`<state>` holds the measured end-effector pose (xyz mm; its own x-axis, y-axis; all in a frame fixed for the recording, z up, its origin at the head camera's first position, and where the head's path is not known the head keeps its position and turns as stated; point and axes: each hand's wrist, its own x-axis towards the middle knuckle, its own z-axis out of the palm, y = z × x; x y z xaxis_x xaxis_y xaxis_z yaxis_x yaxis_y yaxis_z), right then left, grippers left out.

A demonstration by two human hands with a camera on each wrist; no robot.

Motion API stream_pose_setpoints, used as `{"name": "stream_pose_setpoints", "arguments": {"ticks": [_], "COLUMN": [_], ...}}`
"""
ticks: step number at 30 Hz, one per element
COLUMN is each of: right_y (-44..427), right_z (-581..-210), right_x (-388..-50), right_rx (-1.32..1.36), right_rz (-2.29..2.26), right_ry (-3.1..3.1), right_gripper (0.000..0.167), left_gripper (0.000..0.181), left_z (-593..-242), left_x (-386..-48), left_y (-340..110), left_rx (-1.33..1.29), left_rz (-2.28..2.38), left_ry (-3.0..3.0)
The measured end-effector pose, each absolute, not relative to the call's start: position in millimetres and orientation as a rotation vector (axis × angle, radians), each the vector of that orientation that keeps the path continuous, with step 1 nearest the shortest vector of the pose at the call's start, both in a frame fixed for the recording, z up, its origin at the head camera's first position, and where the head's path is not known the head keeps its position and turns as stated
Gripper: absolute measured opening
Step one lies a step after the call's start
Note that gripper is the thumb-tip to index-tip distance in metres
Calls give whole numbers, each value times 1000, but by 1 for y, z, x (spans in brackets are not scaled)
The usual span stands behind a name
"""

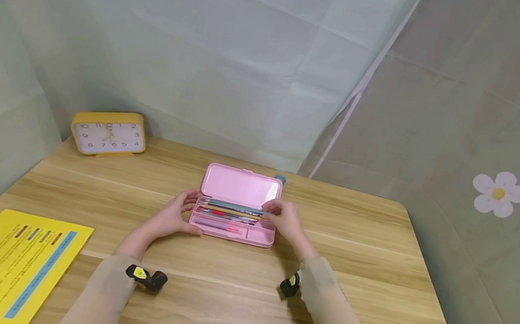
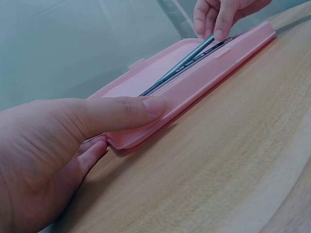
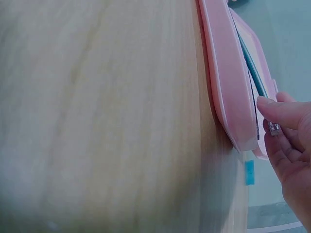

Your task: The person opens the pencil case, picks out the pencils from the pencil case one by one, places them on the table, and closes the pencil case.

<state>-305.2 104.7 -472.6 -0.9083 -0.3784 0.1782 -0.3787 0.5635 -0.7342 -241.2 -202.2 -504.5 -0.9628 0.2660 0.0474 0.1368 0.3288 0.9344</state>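
Observation:
A pink pencil case (image 1: pixel 260 235) lies on the wooden table with its lid (image 1: pixel 242 185) tipped open toward the back. My left hand (image 1: pixel 168 219) holds the case by its left end, the thumb along the front wall and the fingers round the far side. At the right end, my right hand (image 1: pixel 288 221) pinches a teal pencil (image 3: pixel 252 60) near its metal-tipped end. That end is raised a little, while the rest of the pencil slants down into the case. A dark pencil (image 2: pixel 194 63) lies beside it. Several other pencils and pens, one a pinkish pen (image 1: pixel 223 226), lie in the compartments.
A yellow alarm clock (image 1: pixel 108 134) stands at the back left. On the left front of the table lies a yellow printed booklet or sheet (image 1: pixel 0 262). A small teal object (image 1: pixel 280 178) sits behind the lid's right corner. Curtains hang close behind and at both sides.

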Motion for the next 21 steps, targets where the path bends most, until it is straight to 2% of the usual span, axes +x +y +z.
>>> {"name": "stream_pose_setpoints", "arguments": {"ticks": [12, 21], "right_y": [115, 161], "right_z": [-463, -444], "right_x": [-302, -300], "right_rx": [562, 517], "right_rz": [1487, 1423], "right_ry": [-2701, -2624], "right_gripper": [15, 19], "left_gripper": [107, 107], "left_z": [-503, -501], "left_x": [-241, -241], "left_y": [-202, -202], "left_rx": [398, 409], "left_rz": [1733, 1752], "left_ry": [2467, 2452]}}
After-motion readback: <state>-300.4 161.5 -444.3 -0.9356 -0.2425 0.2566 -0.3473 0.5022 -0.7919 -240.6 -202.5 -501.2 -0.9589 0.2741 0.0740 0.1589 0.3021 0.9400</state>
